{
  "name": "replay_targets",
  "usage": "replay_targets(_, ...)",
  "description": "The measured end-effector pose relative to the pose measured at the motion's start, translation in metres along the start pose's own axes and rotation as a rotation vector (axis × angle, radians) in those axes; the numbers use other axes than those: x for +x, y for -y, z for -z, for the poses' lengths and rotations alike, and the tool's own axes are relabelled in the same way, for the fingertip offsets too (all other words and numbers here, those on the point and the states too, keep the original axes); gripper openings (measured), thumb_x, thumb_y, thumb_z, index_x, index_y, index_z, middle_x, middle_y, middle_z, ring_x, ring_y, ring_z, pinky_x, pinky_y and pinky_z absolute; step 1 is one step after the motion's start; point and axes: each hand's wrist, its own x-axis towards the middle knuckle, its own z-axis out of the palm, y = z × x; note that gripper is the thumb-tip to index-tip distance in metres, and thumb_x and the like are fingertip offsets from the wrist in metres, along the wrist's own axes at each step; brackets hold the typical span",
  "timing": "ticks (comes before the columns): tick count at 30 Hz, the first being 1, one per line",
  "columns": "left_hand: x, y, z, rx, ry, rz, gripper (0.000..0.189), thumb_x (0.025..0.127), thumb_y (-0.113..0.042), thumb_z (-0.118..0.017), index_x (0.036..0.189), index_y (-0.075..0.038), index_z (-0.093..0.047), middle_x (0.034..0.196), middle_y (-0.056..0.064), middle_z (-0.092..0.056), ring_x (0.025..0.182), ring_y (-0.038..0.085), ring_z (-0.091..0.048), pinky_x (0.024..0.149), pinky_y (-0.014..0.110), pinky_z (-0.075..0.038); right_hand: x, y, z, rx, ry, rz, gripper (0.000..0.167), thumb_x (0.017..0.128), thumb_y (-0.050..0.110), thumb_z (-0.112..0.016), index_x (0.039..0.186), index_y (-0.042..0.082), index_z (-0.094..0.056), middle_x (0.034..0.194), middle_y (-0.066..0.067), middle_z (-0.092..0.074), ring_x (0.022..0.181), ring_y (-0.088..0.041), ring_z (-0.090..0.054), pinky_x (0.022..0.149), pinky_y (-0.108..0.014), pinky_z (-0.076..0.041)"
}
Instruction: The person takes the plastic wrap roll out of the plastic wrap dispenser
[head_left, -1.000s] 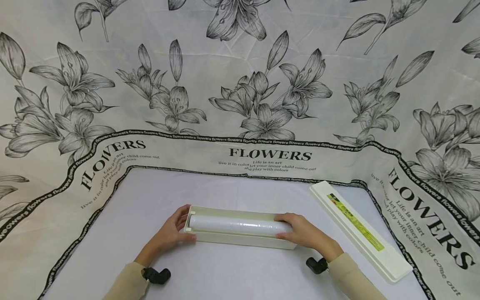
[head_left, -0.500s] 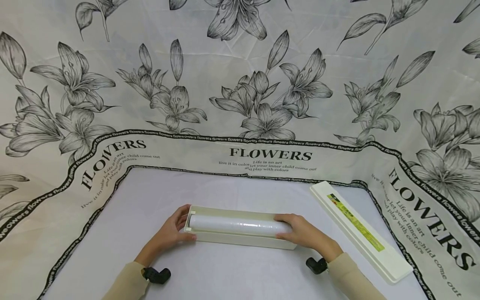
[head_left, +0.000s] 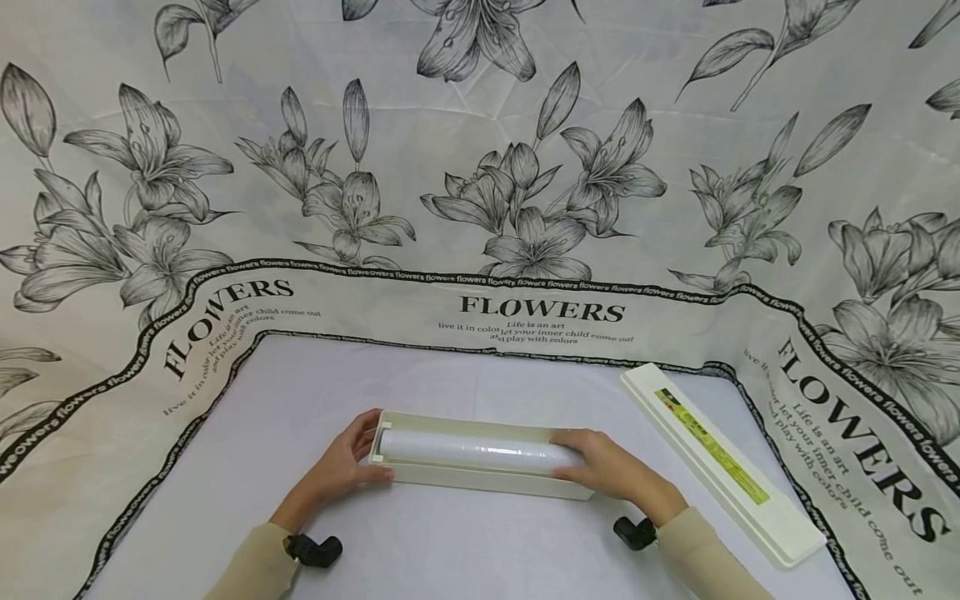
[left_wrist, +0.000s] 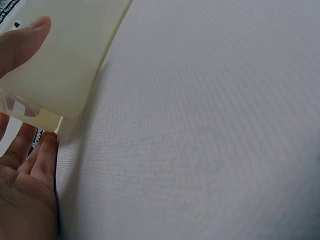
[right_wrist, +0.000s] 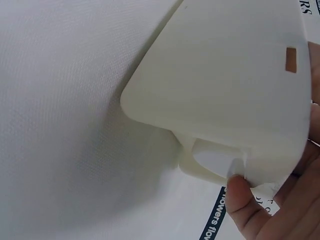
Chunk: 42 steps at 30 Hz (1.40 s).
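Note:
A long cream cling film box (head_left: 487,479) lies lidless on the white table, with a shiny roll of cling film (head_left: 472,447) inside it. My left hand (head_left: 343,457) grips the box's left end, thumb on the front wall (left_wrist: 55,65) and fingers round the end. Over the right end, my right hand (head_left: 603,461) holds the roll from above, hiding that end in the head view. One fingertip (right_wrist: 237,187) reaches the cutout in the end wall in the right wrist view, where the white roll end (right_wrist: 217,157) shows.
The long white lid (head_left: 720,467) with a yellow-green label lies slanted at the right of the table. Behind the table (head_left: 420,375), a cloth (head_left: 375,300) printed with flowers and lettering borders it on the back and sides.

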Motion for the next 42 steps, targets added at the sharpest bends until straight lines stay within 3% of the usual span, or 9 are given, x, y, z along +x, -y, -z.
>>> replay_targets(7,0.0,-0.001,-0.001,0.001,0.005,0.004,0.106,0.076,-0.012,-0.091,0.159,0.0,-0.026,0.158,0.026,-0.04,0.145,0.048,-0.04,0.106,0.009,-0.041,-0.002,0.003,0.001,-0.078,-0.031,0.008,0.051,0.09,0.034,-0.079,0.129,0.004,-0.068,0.13,-0.012,-0.07,0.117,-0.029,-0.067,0.099,-0.05,-0.056)
replay_targets(13,0.0,0.0,0.0,0.001,0.004,0.002,0.105,0.076,-0.012,-0.091,0.158,-0.001,-0.026,0.157,0.026,-0.04,0.145,0.048,-0.041,0.106,0.009,-0.041,-0.004,0.006,0.002,-0.182,-0.063,0.039,0.051,0.09,0.041,-0.078,0.127,0.007,-0.069,0.127,-0.009,-0.073,0.11,-0.024,-0.071,0.091,-0.046,-0.059)
replay_targets(21,0.0,0.0,-0.001,0.013,-0.003,0.017,0.105,0.076,-0.014,-0.091,0.159,-0.003,-0.027,0.158,0.025,-0.04,0.145,0.047,-0.041,0.11,0.013,-0.041,-0.009,0.015,0.008,-0.3,-0.117,0.087,0.051,0.09,0.042,-0.077,0.126,0.006,-0.07,0.121,-0.008,-0.074,0.109,-0.026,-0.069,0.084,-0.042,-0.049)
replay_targets(27,0.0,-0.001,-0.001,0.018,-0.006,0.022,0.106,0.076,-0.014,-0.091,0.159,-0.003,-0.027,0.158,0.026,-0.039,0.145,0.047,-0.041,0.107,0.009,-0.04,-0.008,0.016,0.013,-0.25,-0.158,0.146,0.047,0.092,0.033,-0.078,0.126,0.003,-0.068,0.12,-0.009,-0.071,0.103,-0.022,-0.069,0.087,-0.04,-0.059)
replay_targets(34,0.0,0.0,-0.001,0.003,-0.005,0.009,0.106,0.076,-0.012,-0.091,0.159,-0.002,-0.027,0.158,0.026,-0.039,0.145,0.048,-0.04,0.106,0.008,-0.04,-0.008,0.017,0.014,-0.114,-0.117,0.114,0.047,0.095,0.028,-0.076,0.132,0.001,-0.063,0.124,-0.01,-0.061,0.106,-0.019,-0.063,0.086,-0.036,-0.06)
replay_targets(42,0.0,0.001,-0.001,0.005,-0.004,0.007,0.106,0.076,-0.013,-0.091,0.159,-0.002,-0.027,0.158,0.027,-0.039,0.145,0.048,-0.04,0.106,0.008,-0.04,-0.011,0.02,0.011,-0.168,-0.12,0.129,0.043,0.1,0.03,-0.069,0.131,0.002,-0.062,0.127,-0.012,-0.063,0.111,-0.022,-0.06,0.087,-0.041,-0.058)
